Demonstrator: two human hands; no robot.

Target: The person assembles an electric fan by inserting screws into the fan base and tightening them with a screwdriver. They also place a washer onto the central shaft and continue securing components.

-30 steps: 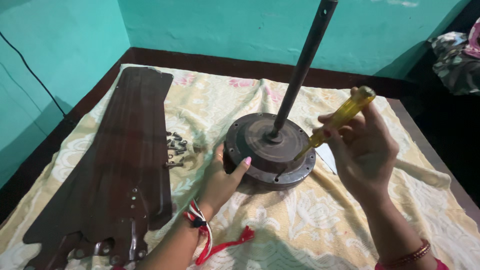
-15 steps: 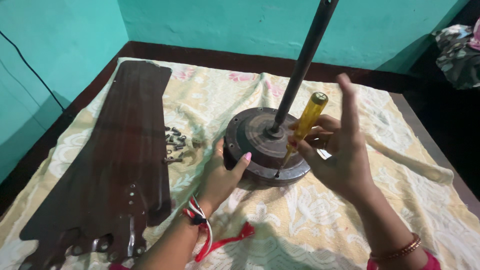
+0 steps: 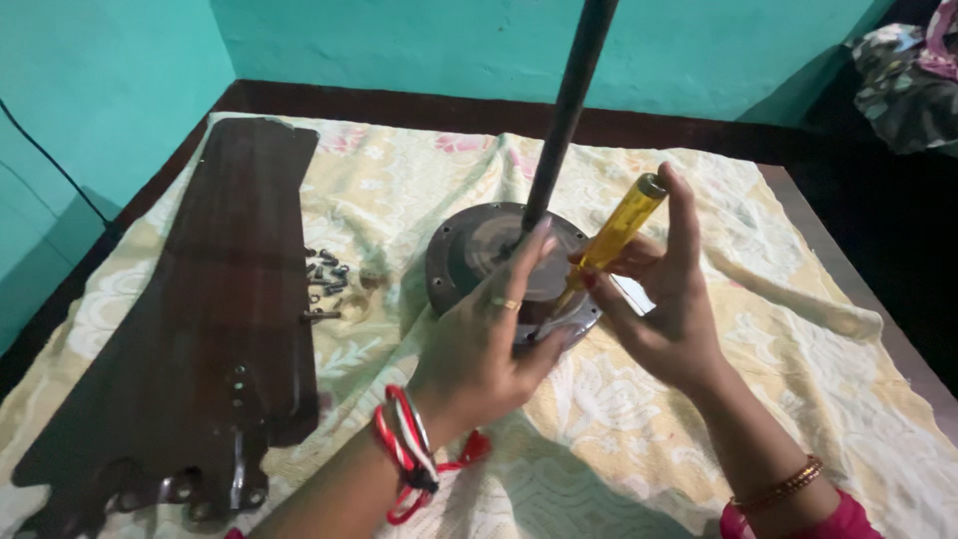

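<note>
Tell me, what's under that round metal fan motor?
The fan motor sits on a cream flowered cloth spread over the table. The left hand covers its front edge, so the cloth right below there is hidden.

You had soft, even light; the hands cast faint shadows, and the right edge stayed dark.

Left wrist (image 3: pixel 404 449) — red-and-white thread band, ring, right wrist (image 3: pixel 773 489) — bangle, pink sleeve
</note>
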